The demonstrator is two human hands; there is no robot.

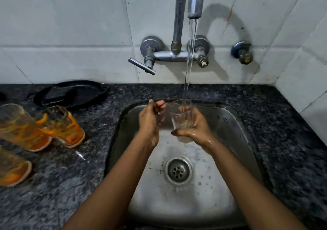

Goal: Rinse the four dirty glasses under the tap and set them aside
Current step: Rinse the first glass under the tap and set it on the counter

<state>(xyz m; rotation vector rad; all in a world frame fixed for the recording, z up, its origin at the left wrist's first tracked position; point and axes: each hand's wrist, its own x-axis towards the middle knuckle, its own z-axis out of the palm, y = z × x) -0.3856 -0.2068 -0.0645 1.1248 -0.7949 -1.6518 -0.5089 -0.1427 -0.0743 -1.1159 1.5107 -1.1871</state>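
Observation:
My right hand [194, 129] grips a clear glass [181, 115] upright over the steel sink [233, 123]. Water runs from the tap spout [194, 1] straight into the glass. My left hand [150, 120] is just left of the glass, fingers loosely curled and holding nothing. On the dark counter to the left stand three glasses streaked with orange residue: one [62, 125] nearest the sink, one [19, 127] further left, one [12, 167] at the frame's left edge.
A black pan [74, 92] lies on the granite counter [74, 176] by the tiled wall. The tap lever [141, 66] sticks out to the left. The sink drain [178, 171] lies below my hands. A wall valve [242, 51] is at the right.

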